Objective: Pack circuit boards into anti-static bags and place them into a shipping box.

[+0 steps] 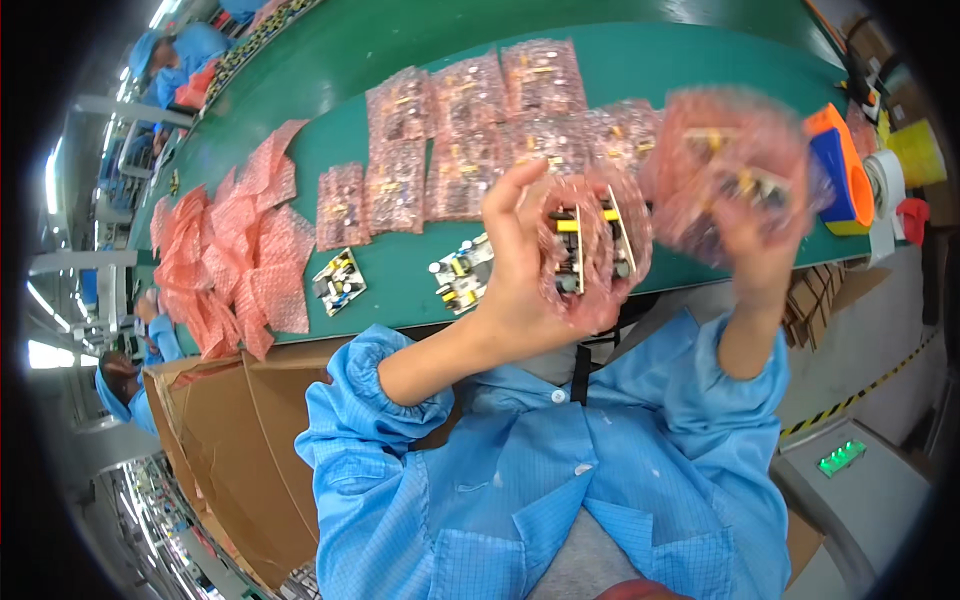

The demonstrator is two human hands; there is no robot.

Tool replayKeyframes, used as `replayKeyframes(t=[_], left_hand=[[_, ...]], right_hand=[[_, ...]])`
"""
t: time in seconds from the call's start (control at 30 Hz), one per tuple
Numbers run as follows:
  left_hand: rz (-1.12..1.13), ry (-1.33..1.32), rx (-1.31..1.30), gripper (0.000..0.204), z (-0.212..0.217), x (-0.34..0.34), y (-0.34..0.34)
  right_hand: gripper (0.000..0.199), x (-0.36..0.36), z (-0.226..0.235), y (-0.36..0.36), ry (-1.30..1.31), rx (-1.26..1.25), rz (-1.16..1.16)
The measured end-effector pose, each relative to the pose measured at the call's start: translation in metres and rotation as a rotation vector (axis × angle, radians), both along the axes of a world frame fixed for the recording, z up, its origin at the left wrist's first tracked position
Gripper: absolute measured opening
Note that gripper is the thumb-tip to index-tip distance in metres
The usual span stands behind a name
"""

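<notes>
My left hand [505, 270] is closed around circuit boards in pink bubble wrap [598, 250], held upright above the table's near edge. Raised to the right, my right hand [757, 235] grips another bubble-wrapped circuit board [715, 165], which is smeared by motion. Behind my hands, several wrapped boards [395, 185] lie in rows on the green table [640, 60]. Two bare boards lie near the front edge: a small one [340, 283] on the left, and one [463, 275] partly hidden by my left hand. Loose pink bubble-wrap pouches [235, 250] are heaped at the left.
An orange and blue holder [842, 170] stands at the table's right end, beside a white roll [884, 180] and a yellow roll [915, 153]. A large cardboard box [245, 440] sits below the table at left. Other people in blue [190, 60] are at the far left.
</notes>
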State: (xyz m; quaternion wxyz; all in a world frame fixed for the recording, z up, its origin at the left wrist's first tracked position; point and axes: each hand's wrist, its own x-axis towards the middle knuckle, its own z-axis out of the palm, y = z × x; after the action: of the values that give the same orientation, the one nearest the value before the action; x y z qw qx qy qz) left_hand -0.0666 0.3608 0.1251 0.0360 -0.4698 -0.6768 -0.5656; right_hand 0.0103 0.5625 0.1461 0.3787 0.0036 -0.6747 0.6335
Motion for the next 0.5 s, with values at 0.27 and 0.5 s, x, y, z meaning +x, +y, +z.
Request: replayKeyframes(t=[0.27,0.5], left_hand=[[-0.231,-0.133,0.092,0.109,-0.038,0.016,0.029],[-0.180,0.154,-0.075,0.103,-0.033,-0.001,0.023]], right_hand=[[0.052,0.035,-0.080,-0.021,-0.116,0.753,-0.678],[0.109,0.035,-0.077,-0.036,-0.147,0.547,-0.481]])
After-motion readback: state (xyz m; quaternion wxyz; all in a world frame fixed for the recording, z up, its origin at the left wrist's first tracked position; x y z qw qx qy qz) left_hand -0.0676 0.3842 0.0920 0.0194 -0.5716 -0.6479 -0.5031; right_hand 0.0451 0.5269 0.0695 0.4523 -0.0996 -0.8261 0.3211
